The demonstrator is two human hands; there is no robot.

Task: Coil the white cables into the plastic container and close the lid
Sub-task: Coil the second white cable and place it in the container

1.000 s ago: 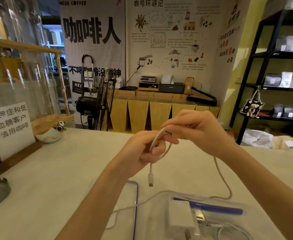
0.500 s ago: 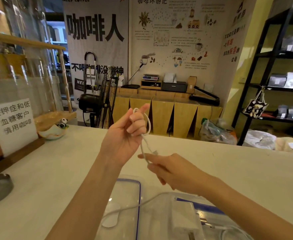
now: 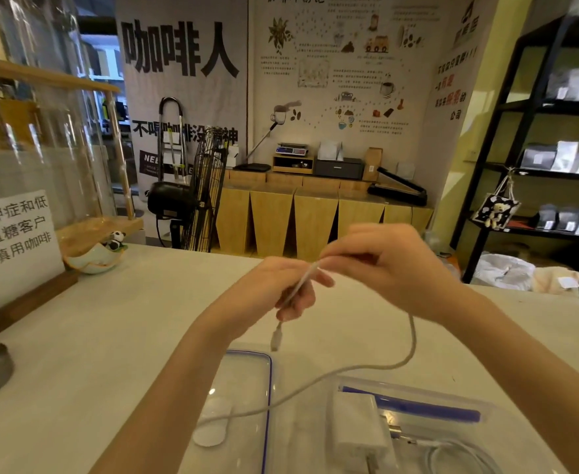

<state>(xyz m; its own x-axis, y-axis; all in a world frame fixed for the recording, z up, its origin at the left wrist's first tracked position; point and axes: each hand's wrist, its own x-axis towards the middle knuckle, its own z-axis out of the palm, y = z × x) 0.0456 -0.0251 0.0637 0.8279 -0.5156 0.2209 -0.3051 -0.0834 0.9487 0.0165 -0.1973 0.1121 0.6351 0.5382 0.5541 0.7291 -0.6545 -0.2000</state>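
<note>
Your right hand (image 3: 389, 265) has risen from below to meet your left hand (image 3: 277, 289) above the clear plastic container (image 3: 507, 410); both grips pinch the thin white cable (image 3: 409, 340) (connector dangling), which trails into it.

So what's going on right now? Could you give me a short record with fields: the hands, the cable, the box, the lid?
left hand: closed around the white cable, plug end dangling below
right hand: pinching the same cable just above the left hand
white cable: loops down from the hands, trailing over the lid
plastic container: open, white charger inside
lid: off, lying flat left of the container
surface: pale counter
</note>
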